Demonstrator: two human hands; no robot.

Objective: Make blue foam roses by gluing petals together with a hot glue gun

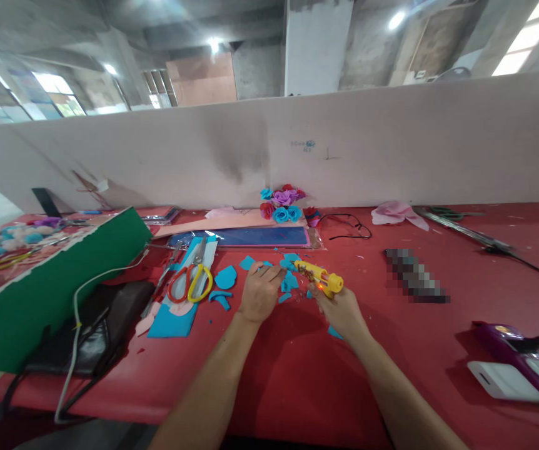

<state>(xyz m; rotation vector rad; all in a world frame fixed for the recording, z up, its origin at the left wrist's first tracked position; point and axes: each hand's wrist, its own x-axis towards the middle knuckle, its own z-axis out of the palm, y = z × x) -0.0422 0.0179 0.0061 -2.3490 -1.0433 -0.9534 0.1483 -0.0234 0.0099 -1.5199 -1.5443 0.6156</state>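
Note:
My right hand [336, 304] is closed around the handle of a yellow glue gun [320, 277], whose small orange light is lit. The gun's nozzle points left, toward a blue piece by my left hand [263, 289]. The fingers of my left hand are curled and pressed together at that blue piece; what they pinch is mostly hidden. Cut blue petal pieces [226, 277] lie on the red table around both hands. Left of them, scissors [191, 282] with one red and one yellow handle rest on a blue sheet [172, 320].
Finished paper flowers [284, 203] stand by the white partition [166, 150]. Glasses [348, 226] and a pink scrap [394, 214] lie behind. A purple power strip [525, 359] with a white plug sits at right. At left are a black bag [95, 325] and a green board [63, 290].

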